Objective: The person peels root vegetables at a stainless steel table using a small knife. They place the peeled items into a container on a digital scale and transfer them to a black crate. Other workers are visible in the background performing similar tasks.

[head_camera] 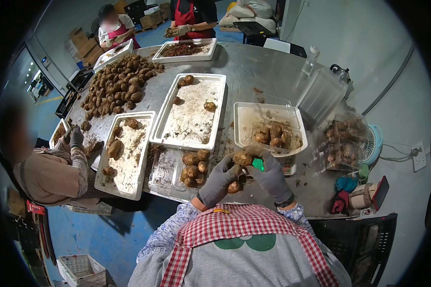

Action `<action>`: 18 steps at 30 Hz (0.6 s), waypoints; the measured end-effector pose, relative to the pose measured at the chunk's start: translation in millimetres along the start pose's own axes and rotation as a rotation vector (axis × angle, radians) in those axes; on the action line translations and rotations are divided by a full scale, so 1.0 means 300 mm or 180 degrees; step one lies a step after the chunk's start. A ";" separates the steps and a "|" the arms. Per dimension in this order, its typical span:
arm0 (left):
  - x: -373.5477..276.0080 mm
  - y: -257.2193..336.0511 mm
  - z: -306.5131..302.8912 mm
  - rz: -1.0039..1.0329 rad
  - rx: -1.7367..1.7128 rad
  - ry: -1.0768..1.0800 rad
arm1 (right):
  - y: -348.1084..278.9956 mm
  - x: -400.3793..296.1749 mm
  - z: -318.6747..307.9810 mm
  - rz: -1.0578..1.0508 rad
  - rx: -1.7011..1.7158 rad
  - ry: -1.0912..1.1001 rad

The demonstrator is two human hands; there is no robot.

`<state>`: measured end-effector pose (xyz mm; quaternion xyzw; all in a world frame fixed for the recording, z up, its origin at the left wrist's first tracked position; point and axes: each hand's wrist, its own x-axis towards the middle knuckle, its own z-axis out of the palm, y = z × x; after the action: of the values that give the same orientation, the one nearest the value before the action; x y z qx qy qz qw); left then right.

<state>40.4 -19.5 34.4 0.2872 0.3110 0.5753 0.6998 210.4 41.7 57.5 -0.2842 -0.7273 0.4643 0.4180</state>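
Both of my hands wear grey gloves and meet above the table's near edge. My left hand (221, 183) grips a round brown tuber (242, 158), apparently a small taro corm. The fingers of my right hand (273, 177) close on its other side. A second tuber (234, 187) shows below, against my left palm; whether it is held or resting cannot be told. Beyond my hands, a white tray (239, 123) holds a clear plastic clamshell (291, 118) with several tubers (273, 134) inside. Under the tray, a scale with a lit green display (258, 164) is partly hidden by my hands.
Left of my hands, another clear clamshell (163, 168) holds several tubers. White foam trays (190, 111) (125, 154) lie beyond it, near a large tuber heap (118, 84). Filled clamshells (341, 143) and a fan (373, 143) stand right. Co-workers work left (50, 172) and opposite (194, 21).
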 end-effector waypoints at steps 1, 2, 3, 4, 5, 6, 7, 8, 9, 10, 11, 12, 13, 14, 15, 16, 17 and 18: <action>0.000 -0.001 0.004 0.0112 0.0314 0.0146 | 0.019 -0.004 0.009 -0.0070 0.0018 0.0023; 0.000 0.004 0.015 0.0225 0.0629 0.0292 | 0.029 -0.006 0.013 -0.0141 0.0036 0.0046; -0.003 0.008 0.023 0.0343 0.0937 0.0448 | 0.024 -0.003 0.010 0.0063 0.0195 0.0142; -0.002 0.004 0.030 0.0561 0.1106 0.0516 | 0.017 0.003 0.000 0.0269 0.0354 0.0239; 0.001 -0.002 0.037 0.0778 0.1276 0.0584 | 0.014 0.008 -0.009 0.0474 0.0512 0.0335; 0.002 -0.004 0.043 0.0987 0.1449 0.0640 | 0.027 0.007 -0.014 0.0804 0.0824 0.0567; -0.001 0.003 0.050 0.0870 0.1542 0.0691 | 0.035 0.006 -0.021 0.0774 0.0731 0.0469; -0.005 0.015 0.061 0.0752 0.1635 0.0741 | 0.040 0.005 -0.030 0.0743 0.0638 0.0372; -0.008 0.022 0.070 0.0632 0.1730 0.0792 | 0.051 0.003 -0.041 0.0713 0.0548 0.0275; -0.009 0.025 0.076 0.0690 0.1837 0.0754 | 0.079 -0.008 -0.047 0.0568 0.1269 -0.0160; -0.008 0.026 0.082 0.0747 0.1942 0.0712 | 0.087 -0.014 -0.045 0.0537 0.1142 -0.0319; -0.007 0.026 0.086 0.0804 0.2050 0.0678 | 0.063 -0.008 -0.031 0.0506 0.1020 -0.0484; 0.000 0.012 0.080 0.1069 0.2215 0.0685 | 0.049 -0.005 -0.020 0.0475 0.0897 -0.0647; 0.011 -0.010 0.066 0.1335 0.2379 0.0690 | 0.077 -0.008 -0.011 0.0578 0.0910 -0.0664; 0.017 -0.019 0.059 0.1604 0.2541 0.0692 | 0.066 -0.008 -0.009 0.0623 0.0986 -0.0633; 0.018 -0.020 0.056 0.1600 0.2598 0.0680 | 0.046 -0.008 -0.011 0.0669 0.1063 -0.0601; 0.018 -0.015 0.056 0.1595 0.2654 0.0668 | 0.036 -0.008 -0.011 0.0716 0.1140 -0.0570; 0.019 -0.006 0.060 0.1593 0.2709 0.0645 | 0.043 -0.009 -0.014 0.0789 0.1136 -0.0501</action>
<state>56.1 -15.0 43.9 0.5555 0.5060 0.5727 0.3276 215.9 46.6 45.8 -0.2558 -0.6235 0.6541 0.3435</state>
